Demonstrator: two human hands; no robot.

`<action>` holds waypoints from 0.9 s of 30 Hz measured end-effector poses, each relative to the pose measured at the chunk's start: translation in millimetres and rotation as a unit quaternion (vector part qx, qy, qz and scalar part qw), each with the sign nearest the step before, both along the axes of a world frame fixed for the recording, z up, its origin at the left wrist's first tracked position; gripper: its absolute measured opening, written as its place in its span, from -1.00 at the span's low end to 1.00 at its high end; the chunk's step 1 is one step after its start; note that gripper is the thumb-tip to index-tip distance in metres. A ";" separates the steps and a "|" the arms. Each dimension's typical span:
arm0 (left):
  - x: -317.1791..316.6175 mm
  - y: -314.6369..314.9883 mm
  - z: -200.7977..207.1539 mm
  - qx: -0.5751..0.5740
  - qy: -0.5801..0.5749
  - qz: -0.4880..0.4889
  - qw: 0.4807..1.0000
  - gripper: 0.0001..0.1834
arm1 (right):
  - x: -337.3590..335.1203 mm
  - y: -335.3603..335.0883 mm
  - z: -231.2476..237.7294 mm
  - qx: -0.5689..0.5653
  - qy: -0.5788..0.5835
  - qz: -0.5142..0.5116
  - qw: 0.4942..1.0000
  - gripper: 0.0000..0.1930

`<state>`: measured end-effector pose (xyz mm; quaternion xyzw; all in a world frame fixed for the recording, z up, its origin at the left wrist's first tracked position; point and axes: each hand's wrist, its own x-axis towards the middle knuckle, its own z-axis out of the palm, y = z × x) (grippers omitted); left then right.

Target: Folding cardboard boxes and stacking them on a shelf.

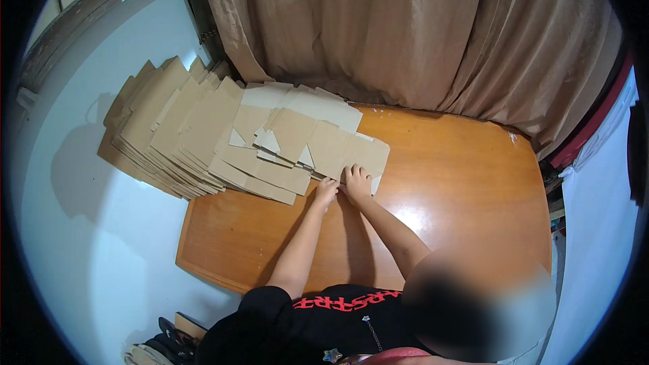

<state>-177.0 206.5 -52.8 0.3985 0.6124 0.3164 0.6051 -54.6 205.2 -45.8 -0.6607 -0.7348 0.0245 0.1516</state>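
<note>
Has the left hand [328, 191] and the right hand [358, 186] close together, just beside each other at the near edge of a flat cardboard piece [362, 152]. Touches the top of that piece with the bent fingers of the right hand, over its near edge, with a pale corner just to the right. Holds the left hand at the same edge, with the fingertips partly hidden. Cannot tell for either hand whether pinched on the cardboard or merely resting against it. Has overlapping cardboard flats [267, 179] just left of the left hand and beyond it, some showing white patches. Has a large leaning cardboard stack [182, 122] farther left, near a pale wall [67, 149]. Stretches both bare forearms [295, 250] over a glossy orange-brown table [466, 169], seen widely to the right of the hands. Faces a brown curtain [385, 34], well beyond both hands.
</note>
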 end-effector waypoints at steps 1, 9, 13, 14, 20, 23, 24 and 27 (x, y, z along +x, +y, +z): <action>-0.8 0.8 -6.0 0.017 -0.024 0.005 1.000 -0.45 | 0.8 2.1 -3.7 0.012 -0.010 0.005 1.000 -0.50; 19.2 -6.9 -1.2 0.027 -0.119 0.109 0.987 -0.42 | 28.0 24.8 -12.8 0.062 -0.044 0.106 0.991 -0.69; 26.0 -5.8 -6.1 0.087 -0.107 0.118 0.983 -0.41 | 34.1 27.3 -2.2 0.074 -0.037 0.117 0.990 -0.77; 27.2 -4.4 -7.7 0.099 -0.113 0.111 0.982 -0.39 | 35.4 29.7 2.8 0.040 -0.022 0.107 0.993 -0.80; 36.3 -16.3 10.4 0.064 -0.122 0.139 0.981 -0.31 | 53.6 11.9 72.7 0.165 0.148 0.084 0.971 -0.82; 42.2 -21.6 14.5 0.045 -0.164 0.134 0.976 -0.39 | 64.0 -7.8 105.8 0.216 0.218 0.059 0.950 -0.81; 46.7 -26.2 17.0 0.045 -0.164 0.131 0.977 -0.39 | 69.3 -12.8 110.6 0.217 0.217 0.056 0.950 -0.81; 57.0 -36.7 23.6 0.093 -0.156 0.135 0.974 -0.65 | 91.6 -33.7 127.8 0.290 0.284 0.013 0.914 -0.82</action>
